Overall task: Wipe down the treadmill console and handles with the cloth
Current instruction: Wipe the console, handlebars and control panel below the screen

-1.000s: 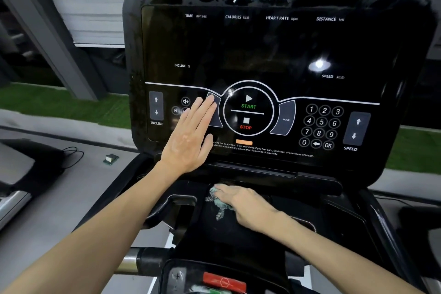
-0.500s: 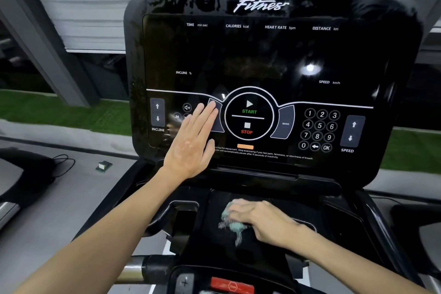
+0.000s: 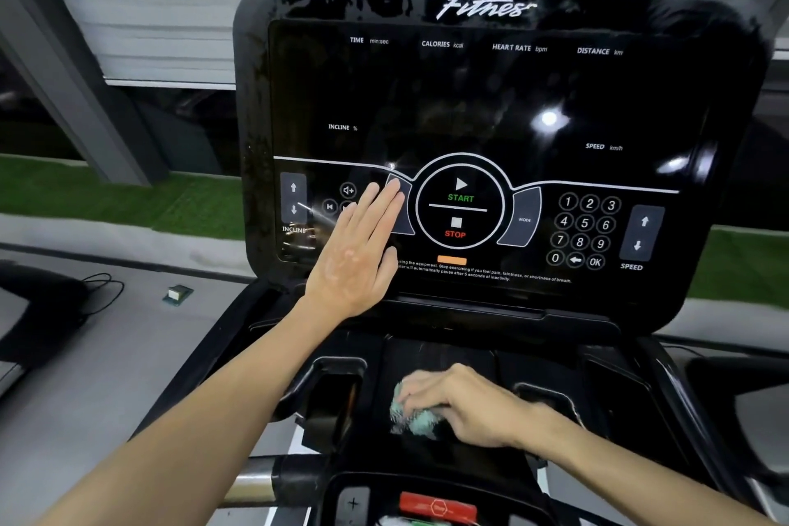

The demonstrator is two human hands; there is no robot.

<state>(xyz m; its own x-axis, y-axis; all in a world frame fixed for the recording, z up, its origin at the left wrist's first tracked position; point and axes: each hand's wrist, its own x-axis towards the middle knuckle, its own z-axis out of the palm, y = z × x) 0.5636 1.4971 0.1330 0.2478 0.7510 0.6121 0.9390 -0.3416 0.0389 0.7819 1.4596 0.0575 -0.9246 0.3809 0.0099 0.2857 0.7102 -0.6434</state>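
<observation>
Presently, I am pressing my left hand [image 3: 358, 252] flat against the glossy black treadmill console [image 3: 491, 98], fingers straight and together, the palm lying at nine o'clock of the round START/STOP ring [image 3: 460, 201]. It is gripping nothing. My right hand [image 3: 465, 401] is curling its fingers over the crumpled pale-green cloth [image 3: 412, 419] and bearing it down on the black plastic tray [image 3: 431, 354] at six o'clock of the console, just under the screen's lower edge. The cloth is showing only on the nine o'clock side of my fingers; the rest is lying hidden under the hand.

Findings on progress: damp smears are showing along the console's top bezel [image 3: 341, 0] at twelve o'clock and beside the grey INCLINE arrow pad [image 3: 293, 199] at nine o'clock. I am therefore judging that the screen face has been gone over at least in part, though it is not looking streak-free. The tray is the step in hand. The black-and-silver handle bar [image 3: 256, 483] at seven o'clock is showing no sign of wiping that I can tell. I am rating the task as roughly midway, with the handles outstanding.
</observation>
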